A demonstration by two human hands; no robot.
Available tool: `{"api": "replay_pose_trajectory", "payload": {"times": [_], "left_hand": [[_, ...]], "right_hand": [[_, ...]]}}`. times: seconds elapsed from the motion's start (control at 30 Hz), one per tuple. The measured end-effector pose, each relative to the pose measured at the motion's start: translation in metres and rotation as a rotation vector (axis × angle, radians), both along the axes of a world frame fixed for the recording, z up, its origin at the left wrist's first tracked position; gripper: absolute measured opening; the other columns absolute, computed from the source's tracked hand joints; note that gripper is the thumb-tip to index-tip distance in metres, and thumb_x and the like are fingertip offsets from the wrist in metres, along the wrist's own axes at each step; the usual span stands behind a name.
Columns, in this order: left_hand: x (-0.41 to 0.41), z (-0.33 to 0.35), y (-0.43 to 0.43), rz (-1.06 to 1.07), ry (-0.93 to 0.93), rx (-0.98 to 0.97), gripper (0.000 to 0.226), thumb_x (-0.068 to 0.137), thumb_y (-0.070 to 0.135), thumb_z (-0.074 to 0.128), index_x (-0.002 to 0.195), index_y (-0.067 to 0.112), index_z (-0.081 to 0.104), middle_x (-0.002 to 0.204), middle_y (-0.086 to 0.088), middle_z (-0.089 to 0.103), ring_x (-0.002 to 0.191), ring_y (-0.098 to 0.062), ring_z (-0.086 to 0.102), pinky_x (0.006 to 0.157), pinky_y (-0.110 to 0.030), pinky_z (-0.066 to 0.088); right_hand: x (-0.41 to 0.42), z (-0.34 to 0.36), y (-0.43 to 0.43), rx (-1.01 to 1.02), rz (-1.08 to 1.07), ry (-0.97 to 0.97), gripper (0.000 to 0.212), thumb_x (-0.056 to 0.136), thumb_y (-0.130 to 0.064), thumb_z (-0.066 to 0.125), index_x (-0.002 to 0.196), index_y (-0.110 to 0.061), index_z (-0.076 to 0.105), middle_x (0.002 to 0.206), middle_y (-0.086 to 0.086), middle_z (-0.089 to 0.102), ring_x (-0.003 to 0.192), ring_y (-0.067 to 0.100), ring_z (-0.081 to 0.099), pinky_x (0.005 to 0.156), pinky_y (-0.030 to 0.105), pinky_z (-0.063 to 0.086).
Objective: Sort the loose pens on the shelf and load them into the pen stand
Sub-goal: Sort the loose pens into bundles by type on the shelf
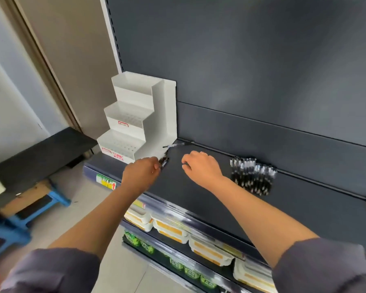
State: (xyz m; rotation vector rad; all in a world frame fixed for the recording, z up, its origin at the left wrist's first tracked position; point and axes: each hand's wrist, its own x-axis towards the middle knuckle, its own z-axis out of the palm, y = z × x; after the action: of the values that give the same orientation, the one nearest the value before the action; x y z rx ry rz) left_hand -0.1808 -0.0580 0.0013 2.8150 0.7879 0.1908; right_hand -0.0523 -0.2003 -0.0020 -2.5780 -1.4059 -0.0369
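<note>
A white stepped pen stand [135,119] with three tiers stands at the left end of the dark shelf [199,197]; its tiers look empty. My left hand [143,171] grips a small bunch of black pens [164,160] just in front of the stand's right corner. My right hand [201,166] hovers over the shelf with fingers loosely curled and nothing visible in it. One loose pen [178,144] lies by the stand's base near the back panel. A pile of several black pens [253,175] lies to the right of my right hand.
The shelf's dark back panel [241,70] rises behind everything. Lower shelves hold white and orange boxes [171,229] and green packs [178,265]. A blue stool [30,210] and a dark board [40,153] sit on the floor to the left.
</note>
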Motion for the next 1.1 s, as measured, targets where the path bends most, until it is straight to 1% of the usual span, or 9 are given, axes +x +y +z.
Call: {"api": "replay_pose_trajectory", "payload": {"times": [0.17,0.23,0.43,0.6,0.7,0.8,0.93,1.0,1.1], "left_hand": [[0.011,-0.022,0.03,0.017,0.055,-0.093,0.017,0.093,0.027,0.043,0.105,0.022,0.055,0.106,0.001,0.062,0.096,-0.023,0.059,0.076,-0.034,0.05],[0.019,-0.033,0.039,0.027,0.107,-0.111,0.02,0.093,0.027,0.042,0.108,0.021,0.054,0.107,-0.001,0.062,0.098,-0.023,0.058,0.073,-0.032,0.047],[0.043,-0.06,0.057,0.097,0.224,-0.145,0.024,0.092,0.022,0.042,0.112,0.016,0.054,0.112,-0.005,0.059,0.101,-0.025,0.057,0.072,-0.033,0.047],[0.058,-0.074,0.067,0.109,0.269,-0.179,0.025,0.091,0.023,0.047,0.115,0.014,0.048,0.113,-0.008,0.053,0.103,-0.029,0.054,0.076,-0.039,0.05],[0.066,-0.081,0.068,0.066,0.279,-0.212,0.03,0.09,0.026,0.052,0.117,0.014,0.043,0.115,-0.009,0.049,0.103,-0.032,0.054,0.076,-0.04,0.048],[0.077,-0.087,0.067,-0.011,0.282,-0.25,0.044,0.086,0.03,0.06,0.122,0.015,0.04,0.116,-0.011,0.048,0.103,-0.034,0.055,0.079,-0.04,0.046],[0.089,-0.093,0.068,-0.069,0.225,-0.315,0.051,0.083,0.026,0.064,0.125,0.014,0.039,0.115,-0.012,0.047,0.102,-0.035,0.056,0.081,-0.039,0.046],[0.093,-0.094,0.072,-0.087,0.202,-0.348,0.05,0.082,0.026,0.065,0.124,0.015,0.04,0.116,-0.011,0.046,0.101,-0.035,0.056,0.082,-0.039,0.046],[0.099,-0.094,0.078,-0.087,0.166,-0.424,0.042,0.08,0.026,0.067,0.113,0.013,0.045,0.111,-0.01,0.048,0.098,-0.032,0.055,0.081,-0.036,0.044]], "right_hand": [[0.013,-0.013,0.031,-0.082,0.022,0.071,0.026,0.098,-0.027,0.039,0.114,-0.019,0.057,0.114,0.004,0.056,0.102,0.028,0.053,0.075,0.034,0.039],[0.024,-0.018,0.043,-0.14,0.019,0.141,0.028,0.097,-0.029,0.04,0.119,-0.02,0.054,0.116,0.004,0.054,0.103,0.027,0.053,0.073,0.032,0.038],[0.053,-0.036,0.069,-0.329,0.053,0.337,0.034,0.096,-0.034,0.044,0.129,-0.025,0.048,0.123,0.002,0.052,0.112,0.024,0.052,0.08,0.035,0.043],[0.068,-0.048,0.084,-0.358,0.047,0.399,0.035,0.096,-0.035,0.045,0.131,-0.026,0.047,0.125,0.002,0.051,0.111,0.024,0.052,0.083,0.036,0.045],[0.071,-0.055,0.093,-0.363,0.032,0.432,0.036,0.096,-0.035,0.045,0.131,-0.026,0.046,0.127,0.002,0.051,0.112,0.024,0.052,0.082,0.035,0.044],[0.073,-0.059,0.102,-0.339,-0.031,0.452,0.032,0.095,-0.034,0.046,0.125,-0.025,0.051,0.124,0.002,0.054,0.11,0.024,0.054,0.08,0.033,0.044],[0.075,-0.062,0.107,-0.302,-0.213,0.442,0.018,0.094,-0.03,0.045,0.103,-0.02,0.057,0.112,0.004,0.06,0.096,0.026,0.057,0.07,0.031,0.043],[0.075,-0.062,0.106,-0.302,-0.269,0.457,0.016,0.094,-0.028,0.046,0.101,-0.019,0.057,0.109,0.004,0.06,0.095,0.026,0.058,0.07,0.031,0.044],[0.072,-0.065,0.107,-0.242,-0.33,0.486,0.011,0.092,-0.026,0.049,0.097,-0.02,0.057,0.107,0.004,0.06,0.093,0.026,0.059,0.069,0.032,0.046]]}}
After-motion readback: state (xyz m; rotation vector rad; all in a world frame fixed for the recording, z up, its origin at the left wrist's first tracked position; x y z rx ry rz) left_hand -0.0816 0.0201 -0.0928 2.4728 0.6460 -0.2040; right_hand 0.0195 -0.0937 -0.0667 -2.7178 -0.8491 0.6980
